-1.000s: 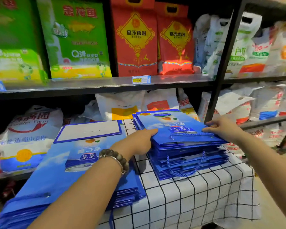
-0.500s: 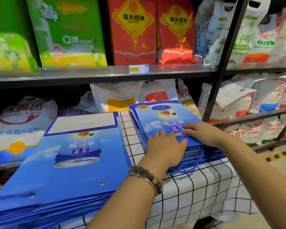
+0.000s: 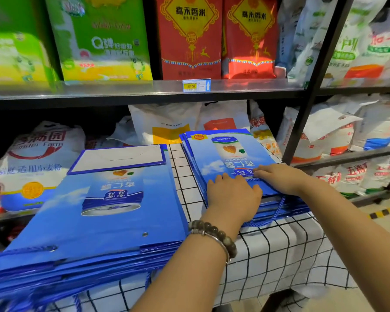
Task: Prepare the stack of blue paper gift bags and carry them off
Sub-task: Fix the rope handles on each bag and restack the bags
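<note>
A small stack of flat blue paper gift bags (image 3: 225, 154) lies at the right of a table covered with a white, black-checked cloth (image 3: 286, 251). My left hand (image 3: 233, 195), with a bead bracelet on the wrist, rests palm down on the stack's near end. My right hand (image 3: 279, 177) lies flat beside it on the top bag, fingers spread. Blue cord handles (image 3: 273, 216) hang out from the stack's near edge. A second, larger stack of blue gift bags (image 3: 104, 221) lies at the left, untouched.
A black metal shelf (image 3: 144, 91) behind the table carries green and red rice bags above and white flour sacks below. A black upright post (image 3: 311, 91) stands just right of the small stack. Floor with a yellow-black stripe (image 3: 385, 211) shows at the right.
Both hands moved from the sides of the small stack onto its top and now press flat on it. The stack looks flatter and my view has moved closer.
</note>
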The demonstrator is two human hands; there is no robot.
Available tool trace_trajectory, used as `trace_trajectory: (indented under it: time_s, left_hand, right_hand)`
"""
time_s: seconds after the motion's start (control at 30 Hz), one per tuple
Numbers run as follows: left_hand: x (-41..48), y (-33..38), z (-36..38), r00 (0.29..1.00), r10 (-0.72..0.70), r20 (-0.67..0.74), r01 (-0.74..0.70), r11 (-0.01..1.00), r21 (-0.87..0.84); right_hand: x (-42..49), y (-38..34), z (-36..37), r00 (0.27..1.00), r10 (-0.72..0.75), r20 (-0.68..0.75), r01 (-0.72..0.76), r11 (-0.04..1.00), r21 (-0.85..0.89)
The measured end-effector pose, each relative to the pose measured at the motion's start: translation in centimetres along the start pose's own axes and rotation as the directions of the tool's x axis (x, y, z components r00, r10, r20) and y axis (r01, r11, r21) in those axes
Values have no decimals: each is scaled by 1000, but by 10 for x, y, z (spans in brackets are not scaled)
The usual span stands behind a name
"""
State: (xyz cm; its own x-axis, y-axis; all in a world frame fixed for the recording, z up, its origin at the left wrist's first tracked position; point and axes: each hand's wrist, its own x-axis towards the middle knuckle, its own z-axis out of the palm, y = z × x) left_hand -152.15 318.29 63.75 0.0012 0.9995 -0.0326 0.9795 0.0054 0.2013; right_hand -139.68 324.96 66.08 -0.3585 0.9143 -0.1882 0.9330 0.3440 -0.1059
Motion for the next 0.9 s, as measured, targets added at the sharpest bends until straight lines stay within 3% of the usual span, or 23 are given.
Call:
trace_trajectory:
  time_s: [0.1,0.17,0.27,0.4,0.5,0.57,0.63,0.73,0.8,0.9]
  left_hand:
    - [-9,0,-8,999,23,31,-24,999,33]
    - [-27,-1,-16,997,75,-4,-74,996,47]
    - [-66,-13,-33,982,158,-106,-155,987,30]
    - [-114,-67,-57,985,71,-158,-77,997,-32]
    - [-146,-125,-62,988,-76,-136,54,986,-159]
    - [-164,-155,-63,976,-176,-131,144,963,-228]
    - [-178,-176,-65,958,-265,-113,233,943,-239]
    - [-191,-201,-68,939,-316,-134,287,937,-197]
    - [-197,-212,-70,929,-342,-142,310,928,-205]
    - [-202,-223,-75,924,-341,-174,306,931,-199]
  right_hand:
    - [0,-1,-3,1000,4,20,-2,998,-59]
    - [6,-2,1,1000,11,-15,-15,976,-217]
    - [13,-12,3,971,-58,-230,-53,893,-448]
    - [-2,-53,-10,827,-251,-503,80,938,-337]
    - [-25,-113,-16,779,-312,-544,260,950,-173]
    - [-45,-154,-9,824,-360,-437,445,889,107]
    - [-66,-187,0,836,-502,-221,548,761,347]
    - [-80,-215,14,745,-664,70,626,731,274]
    - [-78,-222,19,753,-649,110,620,756,211]
    - [-68,-224,23,793,-599,110,555,785,274]
